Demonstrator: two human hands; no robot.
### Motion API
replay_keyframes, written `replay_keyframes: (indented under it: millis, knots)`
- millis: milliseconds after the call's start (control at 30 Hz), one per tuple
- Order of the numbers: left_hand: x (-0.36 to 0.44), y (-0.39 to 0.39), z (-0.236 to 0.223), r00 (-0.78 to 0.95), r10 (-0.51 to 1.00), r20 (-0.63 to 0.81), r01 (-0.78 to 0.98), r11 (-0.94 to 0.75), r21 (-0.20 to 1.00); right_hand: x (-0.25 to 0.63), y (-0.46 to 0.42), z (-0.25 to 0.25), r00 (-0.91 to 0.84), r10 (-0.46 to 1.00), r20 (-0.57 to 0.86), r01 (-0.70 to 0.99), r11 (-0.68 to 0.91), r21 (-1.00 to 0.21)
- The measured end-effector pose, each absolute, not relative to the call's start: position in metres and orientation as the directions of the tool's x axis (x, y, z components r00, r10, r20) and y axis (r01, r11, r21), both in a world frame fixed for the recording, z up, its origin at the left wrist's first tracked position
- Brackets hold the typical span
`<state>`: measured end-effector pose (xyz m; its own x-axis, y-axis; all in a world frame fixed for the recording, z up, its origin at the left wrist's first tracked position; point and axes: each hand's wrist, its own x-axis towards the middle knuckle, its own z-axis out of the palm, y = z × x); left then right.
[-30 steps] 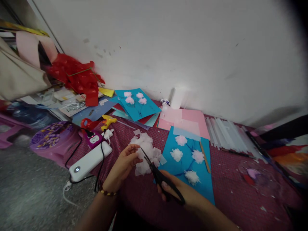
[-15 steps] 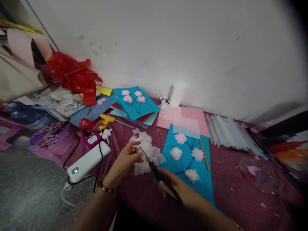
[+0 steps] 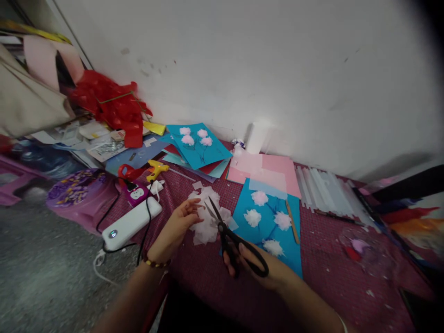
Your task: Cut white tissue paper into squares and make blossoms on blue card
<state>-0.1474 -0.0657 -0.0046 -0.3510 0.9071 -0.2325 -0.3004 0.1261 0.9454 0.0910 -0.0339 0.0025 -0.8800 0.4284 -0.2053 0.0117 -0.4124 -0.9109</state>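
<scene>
Right hand [image 3: 274, 269] grips the scissors [image 3: 222, 227], blades parted — angle tips clear of your left hand [image 3: 176, 227]; can't tell if it pinches paper [image 3: 207, 232].

From where I stand, I can't make out a single word or brand for certain. The nearest thing to a number glows on the little round display [image 3: 113, 234] at the near end of the white power bank [image 3: 135, 224]: pale characters on a dark disc, too small and blurred for me to swear to any digit. Over on the left, among the heaped packets [image 3: 107, 146], there are darker patches that could be print, but they're too tiny to spell out, and I can read no letters there
</scene>
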Motion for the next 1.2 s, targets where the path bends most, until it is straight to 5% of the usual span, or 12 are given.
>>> replay_keyframes:
  millis: [200, 333, 433, 533, 733, 933, 1033, 1200]
  knots:
    - [-0.141, -0.075, 0.005, -0.37, 0.924, -0.096, -0.164, 0.037, 0.986, 0.101, -0.041, -0.004, -0.898, 0.392, -0.202, -0.146, -0.696, -0.704]
    - [-0.127, -0.075, 0.006, -0.404, 0.914, -0.043, -0.165, -0.027, 0.986, 0.12, -0.052, 0.0, -0.888, 0.424, -0.177, -0.17, -0.66, -0.731]
    - [-0.114, -0.073, 0.002, -0.422, 0.906, -0.034, -0.174, -0.044, 0.984, 0.144, -0.065, 0.005, -0.816, 0.554, -0.165, -0.149, -0.478, -0.866]
    - [-0.106, -0.074, -0.006, -0.485, 0.874, -0.022, -0.172, -0.071, 0.982, 0.177, -0.079, 0.005, -0.669, 0.725, -0.163, -0.011, -0.229, -0.973]
    - [-0.095, -0.097, -0.022, -0.581, 0.811, -0.074, -0.145, -0.014, 0.989, 0.254, -0.109, -0.018, -0.215, 0.977, -0.003, 0.17, 0.034, -0.985]
    - [-0.079, -0.122, -0.023, -0.612, 0.778, -0.144, -0.025, 0.163, 0.986, 0.303, -0.115, -0.035, 0.004, 0.99, 0.144, 0.75, 0.092, -0.655]
    - [-0.072, -0.123, -0.028, -0.558, 0.823, -0.104, 0.127, 0.209, 0.97, 0.31, -0.11, -0.039, 0.007, 0.985, 0.172, 0.802, 0.097, -0.589]
    - [-0.063, -0.126, -0.056, -0.342, 0.93, 0.137, 0.488, 0.051, 0.871, 0.308, -0.101, -0.042, 0.06, 0.975, 0.216, 0.821, 0.075, -0.566]
